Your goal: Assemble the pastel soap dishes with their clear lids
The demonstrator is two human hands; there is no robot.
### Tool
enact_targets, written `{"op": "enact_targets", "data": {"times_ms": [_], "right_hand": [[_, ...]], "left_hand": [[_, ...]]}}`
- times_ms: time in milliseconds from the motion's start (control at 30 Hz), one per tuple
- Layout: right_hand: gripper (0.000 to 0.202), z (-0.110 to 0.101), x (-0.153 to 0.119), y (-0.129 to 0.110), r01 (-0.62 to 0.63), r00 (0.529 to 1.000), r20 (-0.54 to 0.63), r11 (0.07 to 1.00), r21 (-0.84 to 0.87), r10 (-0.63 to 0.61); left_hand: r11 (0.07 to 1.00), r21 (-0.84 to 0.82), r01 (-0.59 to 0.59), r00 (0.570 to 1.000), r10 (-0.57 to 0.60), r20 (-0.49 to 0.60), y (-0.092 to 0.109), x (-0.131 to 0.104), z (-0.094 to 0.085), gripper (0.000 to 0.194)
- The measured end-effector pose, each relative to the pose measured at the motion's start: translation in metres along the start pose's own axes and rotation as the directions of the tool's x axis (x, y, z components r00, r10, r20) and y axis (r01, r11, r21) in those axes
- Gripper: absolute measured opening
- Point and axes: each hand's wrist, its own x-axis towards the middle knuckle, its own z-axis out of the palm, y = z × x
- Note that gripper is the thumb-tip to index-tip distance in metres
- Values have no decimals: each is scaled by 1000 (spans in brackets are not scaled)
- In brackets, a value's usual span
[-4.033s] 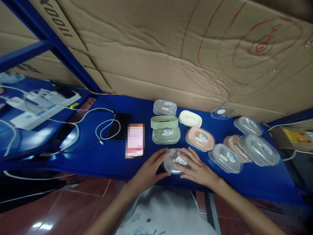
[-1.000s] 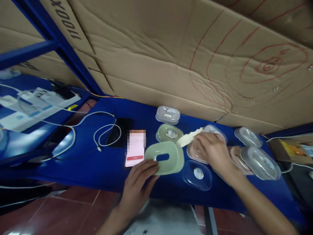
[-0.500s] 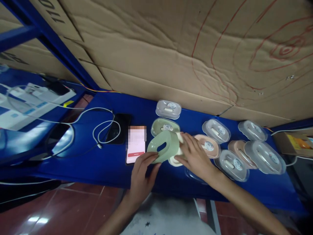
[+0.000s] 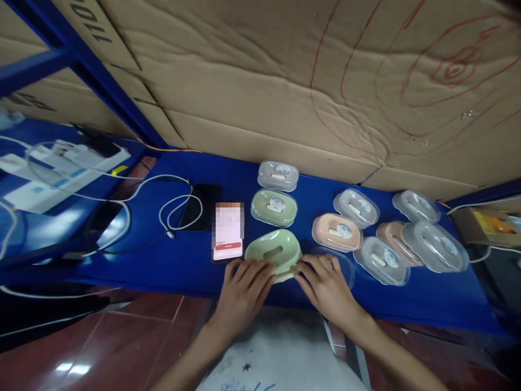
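Observation:
A light green soap dish [image 4: 287, 243] with a long slot in its bottom rests on the blue table in front of me. My left hand [image 4: 246, 288] has its fingers closed over the near left rim. At the near right end, my right hand [image 4: 328, 285] grips the edge with thumb and fingertips. A clear lid [image 4: 347, 267] lies beside the right hand, partly hidden by it. Just beyond the dish is a lidded green soap box [image 4: 274, 207] with a round sticker, and behind that a lidded grey one [image 4: 278, 176].
To the right stand a pink soap box [image 4: 337, 232] and several more grey and pink ones. A lit phone [image 4: 228, 232], a dark phone [image 4: 199, 207] and a looped white cable [image 4: 163, 209] lie left. Cardboard [image 4: 244, 92] walls the back.
The green dish has come down from a raised, tilted pose to lie on the table. The white piece under my right hand is now out of sight, and that hand has moved to the dish's near edge.

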Motion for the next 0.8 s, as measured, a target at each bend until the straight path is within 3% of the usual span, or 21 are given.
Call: {"op": "enact_targets", "data": {"times_ms": [133, 233, 300, 467, 567, 667, 800], "right_hand": [[32, -1, -28, 21, -20, 997, -79, 999, 40, 23], [58, 4, -43, 34, 20, 999, -40, 1000, -15, -20], [63, 9, -44, 35, 57, 998, -25, 998, -21, -57], [47, 24, -29, 28, 176, 984, 7, 984, -28, -176], [44, 20, -26, 31, 228, 974, 8, 972, -55, -228], [55, 8, -42, 44, 153, 988, 0, 986, -71, -153], [62, 3, -77, 65, -87, 995, -44, 994, -69, 84]], "left_hand": [[999, 19, -46, 996, 44, 77, 4, -8, 4, 20], [997, -3, -82, 987, 82, 135, -2, -12, 7, 21], [993, -28, -118, 979, 121, 163, -8, -12, 9, 22], [982, -80, -170, 960, 183, 210, -16, -7, 11, 21], [980, -117, -162, 959, 184, 215, -17, -4, 11, 20], [985, -141, -102, 979, 125, 162, -17, -4, 10, 20], [964, -264, 24, 981, 28, 191, -19, -3, 10, 23]]}}
